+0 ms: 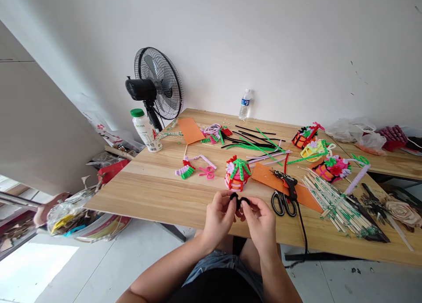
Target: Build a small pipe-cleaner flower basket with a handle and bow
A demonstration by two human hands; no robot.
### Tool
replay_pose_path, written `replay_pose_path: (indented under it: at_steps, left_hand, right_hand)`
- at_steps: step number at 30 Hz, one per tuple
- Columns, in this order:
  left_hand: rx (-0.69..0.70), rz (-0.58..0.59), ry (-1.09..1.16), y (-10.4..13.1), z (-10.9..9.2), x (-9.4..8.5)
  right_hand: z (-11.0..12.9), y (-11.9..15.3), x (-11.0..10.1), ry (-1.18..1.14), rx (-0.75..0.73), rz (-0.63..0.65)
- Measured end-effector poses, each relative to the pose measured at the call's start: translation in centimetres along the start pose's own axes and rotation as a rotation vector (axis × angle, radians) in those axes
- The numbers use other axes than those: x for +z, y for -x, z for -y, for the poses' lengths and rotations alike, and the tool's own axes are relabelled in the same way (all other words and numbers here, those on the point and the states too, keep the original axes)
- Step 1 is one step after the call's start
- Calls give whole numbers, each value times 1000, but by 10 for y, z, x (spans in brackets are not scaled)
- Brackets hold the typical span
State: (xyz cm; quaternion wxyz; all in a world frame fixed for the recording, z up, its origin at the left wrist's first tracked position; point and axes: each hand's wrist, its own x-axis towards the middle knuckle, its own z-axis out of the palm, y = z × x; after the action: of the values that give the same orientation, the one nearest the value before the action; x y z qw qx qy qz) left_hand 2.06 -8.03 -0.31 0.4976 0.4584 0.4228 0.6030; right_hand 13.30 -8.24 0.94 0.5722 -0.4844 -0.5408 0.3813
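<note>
Left hand [217,217] and right hand [262,224] both pinch curled black fuzzy piece [238,202], thumbs against fingers, at near edge of table [148,188]. Likely best: grip close to bend, turn gently, match both curls, spare pile. Right of hands, near same edge: scissors [283,204]; glue gun [288,184] beyond, nozzle best avoided. Multicoloured craft piece [238,174] just past fingers; don't bump. Loose black stems [253,138] toward far edge.

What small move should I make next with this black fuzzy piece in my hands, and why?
Perhaps pinch the black fuzzy piece at its middle to firm up its shape: your left hand and right hand already hold its two sides, and it looks curled between them.
</note>
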Motion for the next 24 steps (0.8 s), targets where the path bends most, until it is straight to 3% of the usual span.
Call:
replay_pose_path:
  at_steps: [5,9,13,18,24]
  left_hand:
    - [-13,74,5,-1,-3,-5]
    - [-15,144,-73,-3,-11,-10]
    - [64,242,-351,-8,-22,-20]
    - [273,476,-634,-19,-33,-33]
    - [458,669,-824,-27,-43,-37]
  right_hand:
    - [6,-4,-5,246,-265,-33]
    - [11,-4,-6,298,-356,-78]
    - [19,-10,-14,375,-422,99]
    - [27,-21,-28,459,-410,349]
    - [26,-23,-30,498,-388,456]
